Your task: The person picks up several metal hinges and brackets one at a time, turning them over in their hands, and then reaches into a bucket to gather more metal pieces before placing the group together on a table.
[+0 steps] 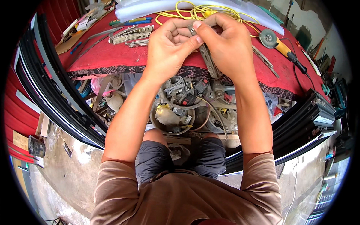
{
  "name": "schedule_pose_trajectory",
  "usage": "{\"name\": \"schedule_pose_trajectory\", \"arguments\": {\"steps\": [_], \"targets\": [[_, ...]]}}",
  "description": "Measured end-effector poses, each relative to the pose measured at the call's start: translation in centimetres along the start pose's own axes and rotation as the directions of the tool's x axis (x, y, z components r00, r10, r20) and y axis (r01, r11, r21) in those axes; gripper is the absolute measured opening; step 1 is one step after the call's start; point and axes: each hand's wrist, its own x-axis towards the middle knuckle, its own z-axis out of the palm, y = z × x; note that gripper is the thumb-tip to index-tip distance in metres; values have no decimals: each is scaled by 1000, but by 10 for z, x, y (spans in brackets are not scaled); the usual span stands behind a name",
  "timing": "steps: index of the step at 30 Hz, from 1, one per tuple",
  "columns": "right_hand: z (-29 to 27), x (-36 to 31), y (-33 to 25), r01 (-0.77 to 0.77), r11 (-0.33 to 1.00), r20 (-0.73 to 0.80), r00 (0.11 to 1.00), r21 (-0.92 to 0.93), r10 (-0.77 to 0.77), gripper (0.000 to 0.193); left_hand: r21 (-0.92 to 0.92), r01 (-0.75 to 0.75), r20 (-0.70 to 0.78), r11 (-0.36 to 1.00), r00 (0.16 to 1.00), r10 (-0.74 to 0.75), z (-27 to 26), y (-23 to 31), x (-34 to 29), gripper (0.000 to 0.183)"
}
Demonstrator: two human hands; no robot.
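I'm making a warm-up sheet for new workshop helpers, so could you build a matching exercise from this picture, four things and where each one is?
Things:
1. Left hand and right hand
2. Angle grinder
3. Yellow cable
4. Round containers of parts

Places:
A. In loops, beyond the hands
B. Below the level of the red tabletop
C. Together at a long metal piece
D. Toward the right side of the tabletop

Pairs: 1-C, 2-D, 3-A, 4-B
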Motion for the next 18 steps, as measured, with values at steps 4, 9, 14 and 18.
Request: {"name": "schedule_pose_trajectory", "arguments": {"steps": [4,9,14,18], "targets": [[4,-3,2,-14,999,-35,999,52,16,26,22,-9,-17,1000,1000,9,-1,-5,0,33],[5,-5,2,-20,997,-73,997,70,25,27,53,-32,-30,998,999,34,2,-6,1,35],[-4,1,-5,-89,996,27,996,-9,89,28,49,-4,-24,999,1000,5,-4,-7,2,36],[-10,11,12,-174,969,228,965,173,133,31,58,1,-56,998,998,2,0,-5,-2,41]]}}
